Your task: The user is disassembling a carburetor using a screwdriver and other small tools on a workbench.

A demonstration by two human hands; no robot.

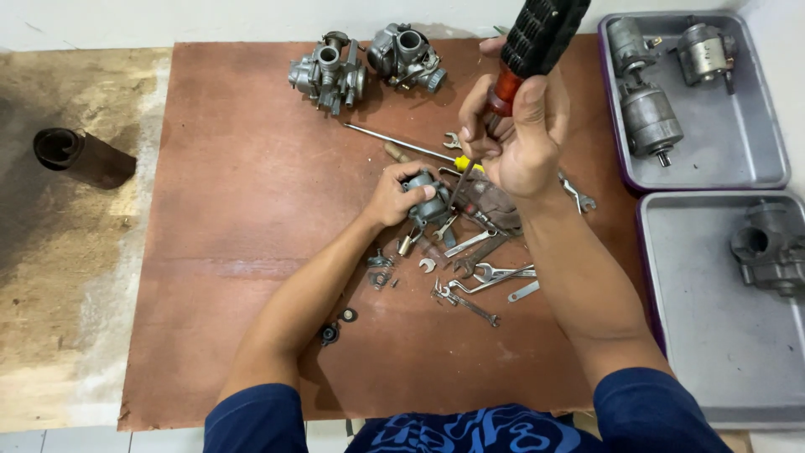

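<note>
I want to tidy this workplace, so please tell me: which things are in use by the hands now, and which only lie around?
In use:
- left hand gripping small grey metal carburettor
- right hand holding red-and-black-handled screwdriver

Lying about:
- two grey carburettors
- scattered steel wrenches
- grey metal trays of motor parts
- dark cylinder

I have a single view — the head camera, worn high and looking almost straight down on the brown surface. It sits close over both forearms, facing away from the body, and takes in the grey trays at the right edge — nothing else.
</note>
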